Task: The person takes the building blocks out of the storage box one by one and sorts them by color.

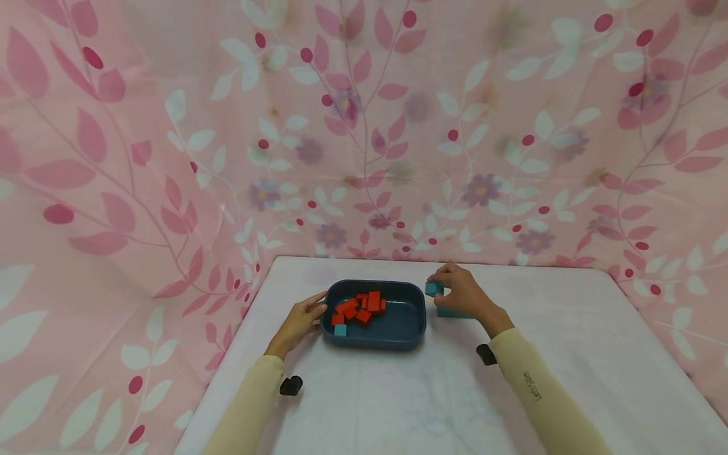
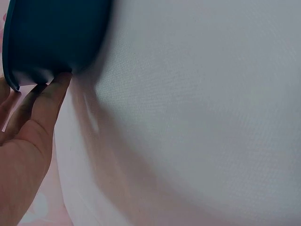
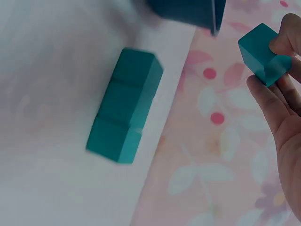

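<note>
The right hand (image 1: 465, 294) pinches a teal cube (image 3: 257, 49) between thumb and fingers — near the blue tray (image 1: 405, 316) and three lined-up blocks (image 3: 123, 104) — while the left hand's (image 1: 298, 323) extended fingers touch the tray's opposite end.

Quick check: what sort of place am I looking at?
Probably a small, cloth-screened tabletop work area, judging by the floral cloth behind a white table and the tray holding red blocks.
</note>
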`<action>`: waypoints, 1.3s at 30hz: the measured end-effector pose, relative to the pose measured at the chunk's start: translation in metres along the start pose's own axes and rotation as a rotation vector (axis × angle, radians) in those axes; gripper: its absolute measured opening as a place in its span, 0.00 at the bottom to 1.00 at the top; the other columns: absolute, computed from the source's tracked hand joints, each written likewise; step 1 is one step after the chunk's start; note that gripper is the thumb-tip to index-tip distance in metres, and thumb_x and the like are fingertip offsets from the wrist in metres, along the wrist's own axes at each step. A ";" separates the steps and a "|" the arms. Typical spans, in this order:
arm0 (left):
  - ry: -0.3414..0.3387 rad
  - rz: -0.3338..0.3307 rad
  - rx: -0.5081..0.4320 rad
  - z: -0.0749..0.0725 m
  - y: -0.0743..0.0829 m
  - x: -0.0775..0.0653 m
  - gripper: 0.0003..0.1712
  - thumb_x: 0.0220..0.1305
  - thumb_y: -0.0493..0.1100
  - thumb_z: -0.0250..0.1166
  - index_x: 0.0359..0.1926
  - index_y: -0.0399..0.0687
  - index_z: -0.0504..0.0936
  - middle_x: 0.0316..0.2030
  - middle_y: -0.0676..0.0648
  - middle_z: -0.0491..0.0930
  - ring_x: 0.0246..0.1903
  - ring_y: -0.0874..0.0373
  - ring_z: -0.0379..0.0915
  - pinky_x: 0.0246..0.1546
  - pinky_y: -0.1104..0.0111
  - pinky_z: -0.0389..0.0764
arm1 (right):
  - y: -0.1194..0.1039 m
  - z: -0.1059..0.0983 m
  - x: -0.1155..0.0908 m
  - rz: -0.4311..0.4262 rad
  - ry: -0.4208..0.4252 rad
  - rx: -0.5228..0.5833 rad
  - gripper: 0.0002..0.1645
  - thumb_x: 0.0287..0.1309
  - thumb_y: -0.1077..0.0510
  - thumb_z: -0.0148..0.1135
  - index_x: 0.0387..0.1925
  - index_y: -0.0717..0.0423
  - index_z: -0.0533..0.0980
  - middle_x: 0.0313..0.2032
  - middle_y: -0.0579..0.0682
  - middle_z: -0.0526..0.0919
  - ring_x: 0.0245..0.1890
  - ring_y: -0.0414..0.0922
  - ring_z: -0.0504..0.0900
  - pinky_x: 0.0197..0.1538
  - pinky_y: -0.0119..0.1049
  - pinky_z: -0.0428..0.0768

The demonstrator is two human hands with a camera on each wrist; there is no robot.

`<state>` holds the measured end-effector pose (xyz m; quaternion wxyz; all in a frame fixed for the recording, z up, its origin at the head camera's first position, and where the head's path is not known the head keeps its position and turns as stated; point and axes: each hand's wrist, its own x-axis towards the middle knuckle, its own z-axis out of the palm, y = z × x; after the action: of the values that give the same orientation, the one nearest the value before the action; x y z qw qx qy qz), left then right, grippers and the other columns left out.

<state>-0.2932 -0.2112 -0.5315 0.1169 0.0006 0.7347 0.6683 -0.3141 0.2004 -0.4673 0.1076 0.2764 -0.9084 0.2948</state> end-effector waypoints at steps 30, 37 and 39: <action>0.007 -0.015 0.022 -0.002 0.001 -0.001 0.28 0.72 0.41 0.58 0.71 0.55 0.68 0.65 0.37 0.69 0.59 0.43 0.71 0.53 0.50 0.75 | 0.092 -0.021 -0.073 0.411 -0.036 0.159 0.21 0.51 0.69 0.67 0.49 0.66 0.80 0.49 0.63 0.80 0.49 0.60 0.81 0.49 0.52 0.80; 0.004 -0.012 0.020 -0.001 0.000 -0.001 0.28 0.72 0.42 0.57 0.71 0.55 0.67 0.65 0.37 0.68 0.59 0.42 0.71 0.54 0.50 0.75 | 0.096 -0.013 -0.077 0.433 -0.031 0.172 0.21 0.51 0.69 0.68 0.50 0.65 0.80 0.51 0.64 0.80 0.50 0.60 0.80 0.51 0.53 0.79; 0.006 -0.011 0.019 -0.002 0.000 -0.001 0.28 0.72 0.41 0.57 0.71 0.55 0.67 0.65 0.37 0.69 0.59 0.42 0.71 0.53 0.50 0.75 | 0.096 -0.011 -0.078 0.438 -0.033 0.177 0.22 0.52 0.68 0.67 0.51 0.65 0.80 0.51 0.64 0.80 0.50 0.60 0.80 0.51 0.53 0.79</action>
<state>-0.2925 -0.2129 -0.5309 0.1184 -0.0041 0.7413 0.6606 -0.3035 0.3063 -0.5321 0.0017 0.0856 -0.9190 0.3849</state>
